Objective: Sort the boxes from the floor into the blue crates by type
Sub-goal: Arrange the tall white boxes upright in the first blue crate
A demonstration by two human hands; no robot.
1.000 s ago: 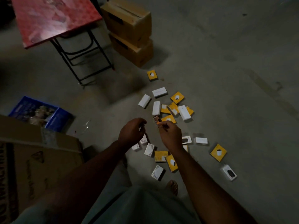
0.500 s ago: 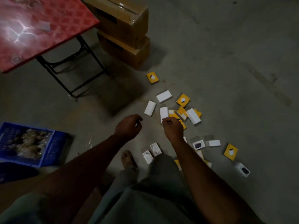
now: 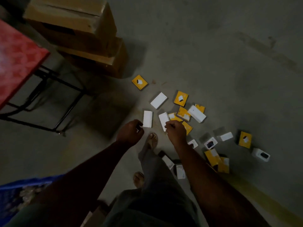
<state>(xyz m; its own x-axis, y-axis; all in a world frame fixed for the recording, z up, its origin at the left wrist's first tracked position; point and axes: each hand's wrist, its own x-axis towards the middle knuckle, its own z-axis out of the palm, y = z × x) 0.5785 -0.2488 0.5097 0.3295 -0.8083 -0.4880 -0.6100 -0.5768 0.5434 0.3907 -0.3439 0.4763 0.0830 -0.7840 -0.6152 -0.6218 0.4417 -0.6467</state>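
Blue crate point(image 3: 14, 192), lower left corner, partly hidden by the left arm. Left hand point(image 3: 130, 132) and right hand point(image 3: 176, 132), both curled into loose fists above the floor point(image 3: 229, 54); whether either holds anything cannot be told. Small boxes scattered on the floor ahead and to the right: white box point(image 3: 147, 119), long axis running near to far; white box point(image 3: 158, 100), lying diagonally; yellow box point(image 3: 139, 82), farthest, alone. Stacked cardboard cartons point(image 3: 78, 30) beyond; red table point(image 3: 16, 59) at left.
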